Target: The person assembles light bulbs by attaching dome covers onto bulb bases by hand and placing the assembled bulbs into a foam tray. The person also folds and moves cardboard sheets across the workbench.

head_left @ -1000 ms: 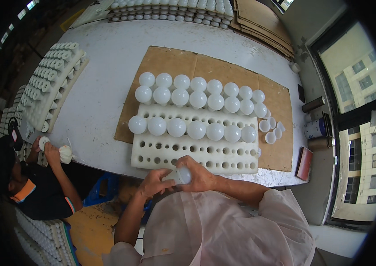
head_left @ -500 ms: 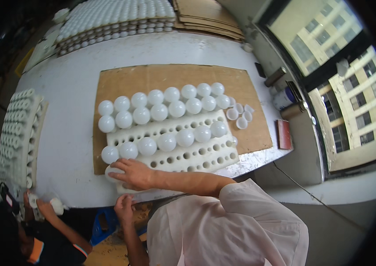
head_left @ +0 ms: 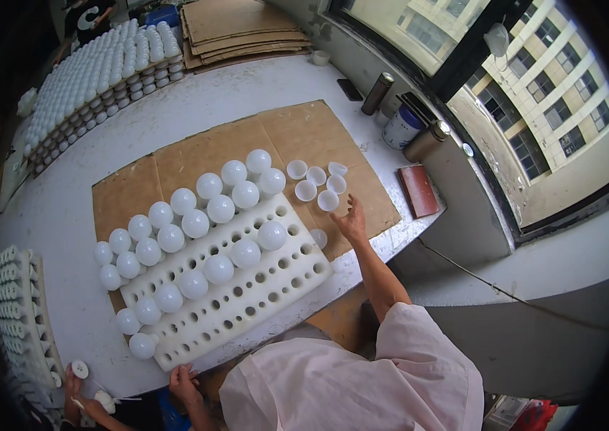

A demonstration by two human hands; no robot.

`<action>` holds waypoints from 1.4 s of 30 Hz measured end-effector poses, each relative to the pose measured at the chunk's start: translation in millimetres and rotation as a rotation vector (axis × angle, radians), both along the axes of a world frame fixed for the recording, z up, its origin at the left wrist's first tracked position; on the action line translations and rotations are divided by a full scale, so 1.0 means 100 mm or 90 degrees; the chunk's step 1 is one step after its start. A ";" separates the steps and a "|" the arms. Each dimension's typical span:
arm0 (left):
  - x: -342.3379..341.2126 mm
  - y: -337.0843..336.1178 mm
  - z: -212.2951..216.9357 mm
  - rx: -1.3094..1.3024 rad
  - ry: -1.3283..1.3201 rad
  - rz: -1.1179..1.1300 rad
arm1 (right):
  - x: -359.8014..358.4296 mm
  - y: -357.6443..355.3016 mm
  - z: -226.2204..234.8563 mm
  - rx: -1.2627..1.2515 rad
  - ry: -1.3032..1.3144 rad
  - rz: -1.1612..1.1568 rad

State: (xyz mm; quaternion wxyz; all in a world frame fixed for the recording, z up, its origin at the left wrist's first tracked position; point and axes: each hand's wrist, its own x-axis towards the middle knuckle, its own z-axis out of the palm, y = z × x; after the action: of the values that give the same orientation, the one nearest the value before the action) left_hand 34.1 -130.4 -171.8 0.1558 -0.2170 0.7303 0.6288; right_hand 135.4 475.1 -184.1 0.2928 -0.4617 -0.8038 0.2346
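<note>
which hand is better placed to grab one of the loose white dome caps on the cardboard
Right. The right hand is stretched out, open, beside the loose white plastic dome caps on the brown cardboard sheet. The left hand rests at the near edge of the white perforated foam tray, far from them.

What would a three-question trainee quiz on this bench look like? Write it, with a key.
1. True or false: the right hand is reaching toward the loose bulb caps on the cardboard.
2. Where is the left hand? A) on a bulb B) at the near edge of the foam tray C) on the red box
3. Fill in: the bulbs in the tray stand in its round ____.

Key: 1 true; 2 B; 3 holes.
</note>
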 end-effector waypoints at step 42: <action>-2.47 -0.62 0.38 0.105 0.299 0.006 | 0.02 -2.15 1.50 -0.644 0.510 0.351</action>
State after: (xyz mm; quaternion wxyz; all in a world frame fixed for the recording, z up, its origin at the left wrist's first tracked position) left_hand -212.5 -192.6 -133.4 -0.0038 -0.0552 0.6916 0.7201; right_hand 137.6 259.6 -33.7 0.2458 -0.1983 -0.5139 0.7976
